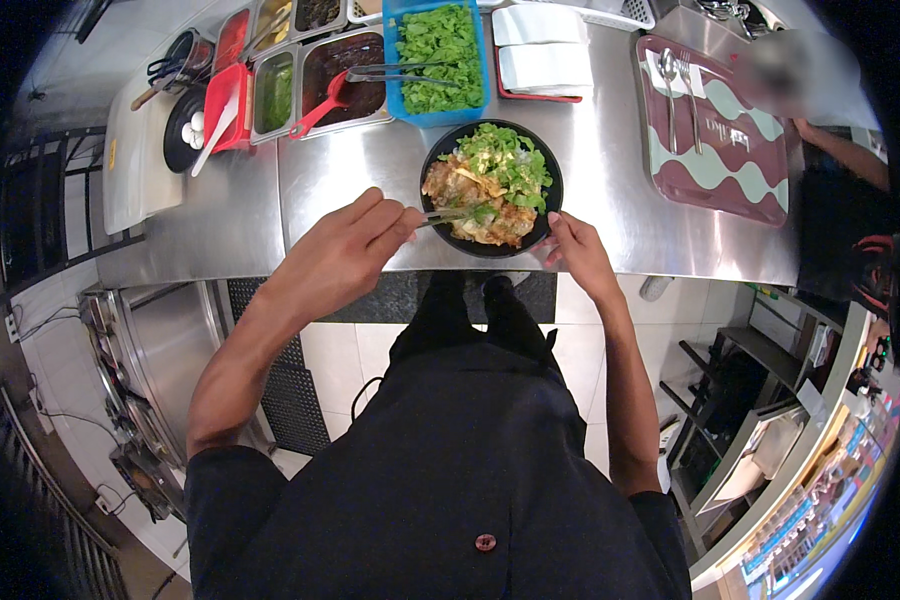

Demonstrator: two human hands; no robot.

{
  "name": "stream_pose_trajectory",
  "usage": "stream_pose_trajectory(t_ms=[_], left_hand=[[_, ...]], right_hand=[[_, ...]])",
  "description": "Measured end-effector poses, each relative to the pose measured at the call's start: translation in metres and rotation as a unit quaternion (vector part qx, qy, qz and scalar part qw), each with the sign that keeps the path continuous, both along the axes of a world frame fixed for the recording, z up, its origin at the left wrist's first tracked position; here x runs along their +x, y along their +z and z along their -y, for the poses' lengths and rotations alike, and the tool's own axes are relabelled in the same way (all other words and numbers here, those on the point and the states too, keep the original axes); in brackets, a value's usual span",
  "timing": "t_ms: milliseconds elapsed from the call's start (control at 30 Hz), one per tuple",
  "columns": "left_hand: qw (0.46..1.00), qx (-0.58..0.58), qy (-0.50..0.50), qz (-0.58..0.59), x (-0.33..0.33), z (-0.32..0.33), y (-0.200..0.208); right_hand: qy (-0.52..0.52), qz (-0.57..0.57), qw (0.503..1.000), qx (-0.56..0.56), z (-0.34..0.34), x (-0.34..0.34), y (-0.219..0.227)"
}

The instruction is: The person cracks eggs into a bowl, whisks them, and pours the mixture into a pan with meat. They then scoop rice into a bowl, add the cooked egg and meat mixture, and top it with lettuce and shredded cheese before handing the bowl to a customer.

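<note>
A round black bowl (432, 160) stands near the front edge of the steel counter. Green lettuce (515, 165) fills its far right part, and browned, saucy food (455, 190) covers the left and front. My left hand (355, 240) is closed around slim metal tongs (445, 215), whose tips reach into the food beside some green bits. At the bowl's right front rim, my right hand (580, 255) grips the edge, thumb on top and fingers partly hidden under it.
Beyond the bowl sits a blue tub of lettuce (436, 60) with tongs across it. Left are a sauce pan with red spoon (330, 105), a red container (228, 110) and eggs (195, 128). A tray with cutlery (710, 190) lies right, near another person's arm (850, 160).
</note>
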State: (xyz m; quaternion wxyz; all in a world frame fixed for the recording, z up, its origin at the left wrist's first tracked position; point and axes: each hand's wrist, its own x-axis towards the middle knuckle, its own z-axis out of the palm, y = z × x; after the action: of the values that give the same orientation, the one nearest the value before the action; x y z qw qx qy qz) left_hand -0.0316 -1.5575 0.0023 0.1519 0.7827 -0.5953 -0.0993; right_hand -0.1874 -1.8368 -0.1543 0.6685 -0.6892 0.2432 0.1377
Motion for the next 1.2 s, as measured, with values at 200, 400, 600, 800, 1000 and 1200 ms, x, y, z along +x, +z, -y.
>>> stream_pose_trajectory(t_ms=[200,400,600,800,1000,1200], left_hand=[[0.988,-0.128,0.081,-0.022,0.008,-0.020,0.027],[0.937,-0.145,0.287,0.135,0.093,-0.084,0.025],[0.904,-0.078,0.407,0.102,0.196,-0.152,-0.095],[0.913,0.023,0.395,0.101,0.217,-0.157,-0.158],[0.885,0.146,0.437,0.069,0.197,-0.129,-0.131],[0.849,0.135,0.491,0.140,0.184,-0.111,-0.107]], right_hand=[[-0.021,-0.015,1.000,-0.011,-0.005,0.002,0.003],[-0.058,-0.019,0.998,-0.011,-0.012,-0.003,-0.003],[-0.092,0.024,0.995,-0.014,-0.025,-0.004,-0.012],[-0.137,0.029,0.988,-0.065,-0.023,-0.026,-0.017],[-0.233,0.009,0.959,-0.164,0.021,-0.077,-0.010],[-0.325,0.031,0.934,-0.145,0.151,-0.086,0.031]])
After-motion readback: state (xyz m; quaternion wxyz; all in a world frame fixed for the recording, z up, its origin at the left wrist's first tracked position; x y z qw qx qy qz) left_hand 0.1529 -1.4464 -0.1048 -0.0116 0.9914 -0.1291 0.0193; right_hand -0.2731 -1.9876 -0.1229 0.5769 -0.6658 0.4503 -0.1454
